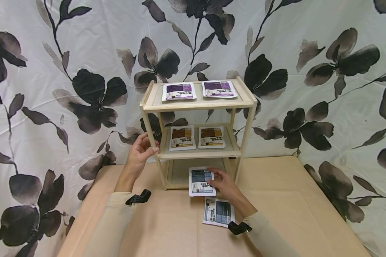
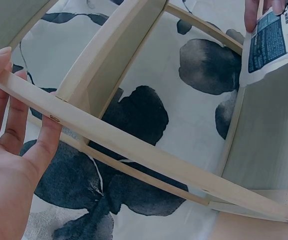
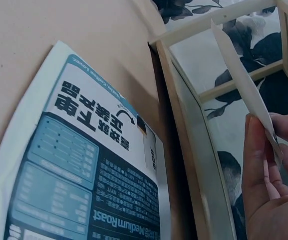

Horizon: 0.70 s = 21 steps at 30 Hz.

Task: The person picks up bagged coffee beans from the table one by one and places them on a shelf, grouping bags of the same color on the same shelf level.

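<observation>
A wooden three-tier shelf [image 1: 199, 156] stands against the cloth. My left hand [image 1: 139, 154] grips its left front post, with the thumb on the near side and fingers behind in the left wrist view [image 2: 19, 150]. My right hand [image 1: 224, 182] pinches a white coffee packet with a blue label [image 1: 199, 187] by its right edge, in front of the bottom tier. The right wrist view shows that packet [image 3: 243, 80] edge-on between thumb and fingers. A second blue-label packet [image 1: 217, 211] lies on the table below my right hand, turned the other way up.
Two purple-label packets [image 1: 179, 91] lie side by side on the top tier. Two brown-label packets [image 1: 182, 138] rest on the middle tier. The tan table [image 1: 276, 200] extends to both sides. Behind the shelf hangs white cloth [image 1: 93, 43] with dark flowers.
</observation>
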Each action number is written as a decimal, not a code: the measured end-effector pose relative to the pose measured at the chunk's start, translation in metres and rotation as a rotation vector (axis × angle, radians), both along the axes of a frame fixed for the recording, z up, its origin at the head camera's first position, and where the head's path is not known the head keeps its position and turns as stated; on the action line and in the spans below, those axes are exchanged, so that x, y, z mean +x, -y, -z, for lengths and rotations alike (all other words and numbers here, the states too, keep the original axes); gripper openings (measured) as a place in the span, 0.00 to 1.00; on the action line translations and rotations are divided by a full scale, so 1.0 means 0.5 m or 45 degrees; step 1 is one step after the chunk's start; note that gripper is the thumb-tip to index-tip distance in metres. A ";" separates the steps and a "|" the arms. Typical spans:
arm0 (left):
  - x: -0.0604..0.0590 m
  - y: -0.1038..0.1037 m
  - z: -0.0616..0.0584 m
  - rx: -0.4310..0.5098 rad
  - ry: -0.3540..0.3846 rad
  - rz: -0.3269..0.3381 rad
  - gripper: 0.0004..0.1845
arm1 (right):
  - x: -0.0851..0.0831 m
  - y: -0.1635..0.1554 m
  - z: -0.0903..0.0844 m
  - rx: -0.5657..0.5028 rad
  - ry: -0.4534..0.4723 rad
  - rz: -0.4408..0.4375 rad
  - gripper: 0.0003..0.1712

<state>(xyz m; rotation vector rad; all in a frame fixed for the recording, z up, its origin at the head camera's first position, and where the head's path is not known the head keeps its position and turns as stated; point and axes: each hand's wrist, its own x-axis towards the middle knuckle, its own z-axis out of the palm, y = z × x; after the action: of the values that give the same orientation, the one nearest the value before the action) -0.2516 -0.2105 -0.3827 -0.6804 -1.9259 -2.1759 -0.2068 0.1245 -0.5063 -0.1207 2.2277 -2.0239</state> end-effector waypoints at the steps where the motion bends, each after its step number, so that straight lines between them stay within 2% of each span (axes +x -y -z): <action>1: 0.000 0.000 0.000 -0.002 0.002 -0.003 0.33 | -0.001 0.000 -0.001 -0.009 0.003 0.001 0.31; 6: 0.002 -0.001 -0.002 0.009 0.008 -0.009 0.32 | -0.008 -0.003 -0.005 -0.009 0.008 0.025 0.31; 13: 0.001 -0.002 -0.001 0.003 -0.006 -0.004 0.32 | -0.024 -0.010 -0.008 0.073 -0.043 0.028 0.31; 21: 0.000 -0.002 0.001 0.016 -0.001 -0.002 0.32 | -0.017 -0.013 -0.062 0.083 -0.034 0.003 0.32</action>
<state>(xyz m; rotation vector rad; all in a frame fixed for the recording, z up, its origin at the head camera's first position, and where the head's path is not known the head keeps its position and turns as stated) -0.2516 -0.2097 -0.3830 -0.6770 -1.9103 -2.1847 -0.2152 0.1309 -0.4753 -0.1393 2.3085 -1.9595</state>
